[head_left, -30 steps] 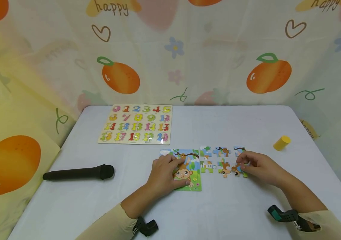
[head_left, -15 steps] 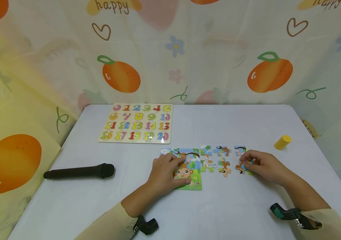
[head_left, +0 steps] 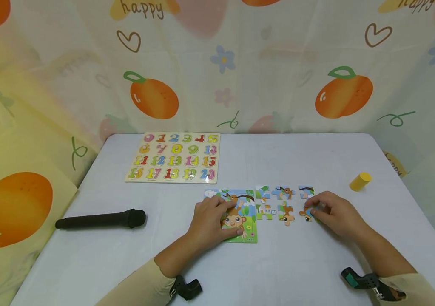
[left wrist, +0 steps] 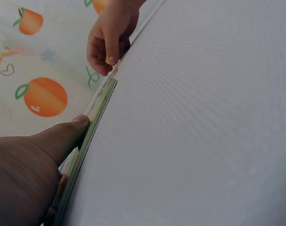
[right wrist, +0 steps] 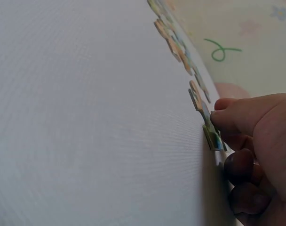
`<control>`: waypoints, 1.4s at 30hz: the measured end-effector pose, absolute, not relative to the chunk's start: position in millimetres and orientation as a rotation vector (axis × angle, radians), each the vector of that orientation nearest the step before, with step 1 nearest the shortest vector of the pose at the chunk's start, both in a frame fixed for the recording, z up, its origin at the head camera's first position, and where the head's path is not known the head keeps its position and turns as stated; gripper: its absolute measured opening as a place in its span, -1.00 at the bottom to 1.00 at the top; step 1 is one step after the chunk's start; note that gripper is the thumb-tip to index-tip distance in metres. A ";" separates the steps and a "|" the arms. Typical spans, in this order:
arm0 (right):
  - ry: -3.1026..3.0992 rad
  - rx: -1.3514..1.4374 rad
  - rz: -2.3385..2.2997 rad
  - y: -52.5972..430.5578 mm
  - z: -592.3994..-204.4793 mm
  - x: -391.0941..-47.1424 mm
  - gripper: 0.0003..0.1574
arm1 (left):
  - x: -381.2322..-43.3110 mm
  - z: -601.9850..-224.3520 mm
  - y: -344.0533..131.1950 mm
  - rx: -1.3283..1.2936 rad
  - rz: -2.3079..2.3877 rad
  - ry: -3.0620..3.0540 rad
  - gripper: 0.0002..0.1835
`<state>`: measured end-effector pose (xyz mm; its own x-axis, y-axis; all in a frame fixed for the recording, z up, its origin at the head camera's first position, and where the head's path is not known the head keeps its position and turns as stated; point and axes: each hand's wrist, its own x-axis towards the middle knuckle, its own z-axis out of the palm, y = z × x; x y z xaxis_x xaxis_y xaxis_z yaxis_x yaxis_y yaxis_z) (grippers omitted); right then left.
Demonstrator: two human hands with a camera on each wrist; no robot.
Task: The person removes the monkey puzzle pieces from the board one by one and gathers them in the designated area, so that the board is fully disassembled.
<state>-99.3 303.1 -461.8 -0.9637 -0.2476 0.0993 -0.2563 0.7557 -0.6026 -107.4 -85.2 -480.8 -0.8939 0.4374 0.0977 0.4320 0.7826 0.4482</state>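
My left hand [head_left: 211, 219] rests on a puzzle board [head_left: 249, 236] with a monkey picture, its thumb along the near side in the left wrist view. Part of the board is hidden beneath the hand. To the right, my right hand [head_left: 334, 212] pinches a jigsaw piece [head_left: 305, 214] with brown and blue print, low at the table. In the right wrist view the thumb presses against that jigsaw piece [right wrist: 209, 129]; the other fingers curl below it. Several loose pieces lie in two rows between the hands, among them a monkey-face piece [head_left: 286, 216] and a branch piece [head_left: 306, 191].
A number board [head_left: 173, 157] lies at the back left of the white table [head_left: 278, 272]. A black microphone [head_left: 100, 219] lies at the left. A yellow cylinder [head_left: 360, 181] is at the right. A printed curtain [head_left: 263, 85] hangs behind the table's far edge.
The jigsaw piece in my right hand moved right, away from the monkey-face piece, then slightly back left. My left hand stays on the puzzle board.
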 end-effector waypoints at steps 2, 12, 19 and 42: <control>-2.927 0.422 0.981 302.1 -462.5 -98.5 -0.71 | -107.3 -480.8 -85.2 0.721 0.739 2.958 -0.12; -2.949 0.324 1.084 300.4 -460.5 -98.2 -0.78 | -105.6 -480.3 -85.5 0.729 0.710 2.961 -0.11; -2.917 0.354 1.178 291.0 -451.8 -99.9 -0.70 | -105.1 -477.7 -87.7 0.743 0.696 2.941 -0.07; -2.859 0.768 1.410 224.1 -441.0 -118.7 -0.78 | -105.8 -465.1 -150.3 0.622 0.784 2.870 -0.18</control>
